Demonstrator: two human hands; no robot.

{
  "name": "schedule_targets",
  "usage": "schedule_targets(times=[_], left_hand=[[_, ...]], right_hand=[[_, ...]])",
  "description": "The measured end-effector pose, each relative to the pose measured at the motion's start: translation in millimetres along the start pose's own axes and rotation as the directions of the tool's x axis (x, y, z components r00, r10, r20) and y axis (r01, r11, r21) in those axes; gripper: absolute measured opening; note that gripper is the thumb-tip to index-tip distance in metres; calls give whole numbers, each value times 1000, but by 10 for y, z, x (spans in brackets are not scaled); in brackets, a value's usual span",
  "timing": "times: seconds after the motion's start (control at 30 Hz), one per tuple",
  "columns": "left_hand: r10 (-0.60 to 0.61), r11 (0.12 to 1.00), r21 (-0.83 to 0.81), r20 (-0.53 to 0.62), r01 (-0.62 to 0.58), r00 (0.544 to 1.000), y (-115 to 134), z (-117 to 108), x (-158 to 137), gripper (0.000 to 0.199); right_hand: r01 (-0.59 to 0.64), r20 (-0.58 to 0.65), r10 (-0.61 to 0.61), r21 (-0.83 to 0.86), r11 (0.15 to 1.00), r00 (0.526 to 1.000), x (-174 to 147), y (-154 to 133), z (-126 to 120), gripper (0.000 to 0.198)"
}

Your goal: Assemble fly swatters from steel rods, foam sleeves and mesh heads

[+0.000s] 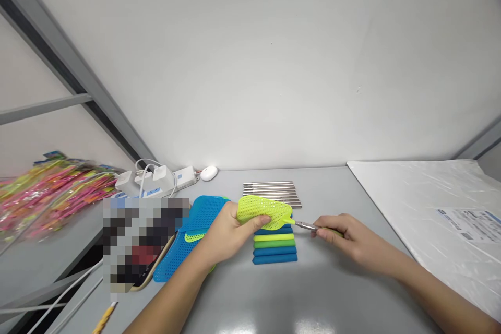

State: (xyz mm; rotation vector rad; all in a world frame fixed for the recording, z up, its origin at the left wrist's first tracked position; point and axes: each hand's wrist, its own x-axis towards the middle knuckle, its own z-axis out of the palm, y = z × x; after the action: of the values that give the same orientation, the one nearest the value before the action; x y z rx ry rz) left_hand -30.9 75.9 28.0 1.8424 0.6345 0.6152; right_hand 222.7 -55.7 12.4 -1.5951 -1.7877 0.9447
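Observation:
A yellow-green fly swatter head, mesh with a short neck, is pinched in my left hand, thumb on top. Its neck meets a thin metal rod pointing right. My right hand is closed around the rod's other end, where a bit of green handle shows between the fingers. Below the swatter head lies a row of coloured handle grips, blue, green and yellow. Several metal rods lie side by side behind it. Blue mesh swatter heads are piled left of my left hand, with some green among them.
At the left, a phone, mostly pixelated, lies beside the blue pile. Behind it are a power strip with white chargers and a white oval case. Bagged pink and yellow items lie far left. A white wrapped package covers the right side.

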Motion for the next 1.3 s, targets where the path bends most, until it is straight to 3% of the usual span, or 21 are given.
schedule_targets(times=[0.1,0.2,0.27,0.33,0.37,0.4,0.43,0.47,0.5,0.53,0.57,0.6,0.67,0.73,0.83,0.93,1.03,1.17,1.3], left_hand=[[16,999,37,7,-16,1000,29,5,-10,21],[11,1000,0,66,-11,998,64,22,-28,20],[1,1000,-3,93,-1,996,68,39,-31,19],[41,998,57,2,-41,999,38,55,-10,27],[105,991,95,-105,-95,989,10,59,10,42],[198,977,131,-241,-170,950,-25,59,37,63],[306,951,170,-381,-259,873,-63,56,66,84],[405,915,214,-499,-343,766,-100,49,96,99],[483,873,261,-582,-412,654,-133,40,123,107],[540,833,305,-629,-462,559,-159,34,143,108],[577,803,337,-645,-492,501,-178,33,155,105],[597,786,351,-644,-508,478,-189,43,158,98],[599,786,339,-627,-517,499,-199,100,137,81],[582,804,334,-609,-493,538,-203,200,89,66],[604,797,440,-551,-415,576,-208,358,-5,66],[604,741,528,-256,-414,754,-199,447,-90,52],[449,791,454,24,-410,893,-168,504,-136,29],[140,983,117,2,-140,990,-83,628,-157,28],[-15,998,-62,-123,7,992,7,723,-181,34]], right_hand=[[-64,121,40,195,979,992,8,29,-33,39],[-213,328,90,364,907,940,15,78,-91,42],[-271,399,94,416,868,912,18,91,-127,41],[-254,393,80,412,875,916,22,75,-142,41],[-222,358,75,389,894,931,24,60,-136,40],[-168,281,67,352,921,957,27,43,-120,40],[-98,158,53,294,951,986,32,27,-96,38],[-23,-1,24,215,976,1000,37,18,-63,35],[41,-173,-19,124,991,985,43,16,-25,31],[91,-331,-74,35,995,941,50,25,16,27],[124,-451,-130,-42,991,883,59,44,56,23],[148,-529,-179,-101,984,830,68,71,93,20],[183,-609,-245,-163,970,754,87,140,153,13],[208,-652,-271,-174,963,708,105,204,191,8],[231,-705,-276,-161,960,654,121,255,213,6],[244,-726,-293,-175,954,622,126,260,204,13],[244,-720,-311,-200,949,620,134,249,189,11],[261,-678,-382,-279,924,628,157,212,234,9],[292,-566,-494,-413,863,660,131,134,377,22]])
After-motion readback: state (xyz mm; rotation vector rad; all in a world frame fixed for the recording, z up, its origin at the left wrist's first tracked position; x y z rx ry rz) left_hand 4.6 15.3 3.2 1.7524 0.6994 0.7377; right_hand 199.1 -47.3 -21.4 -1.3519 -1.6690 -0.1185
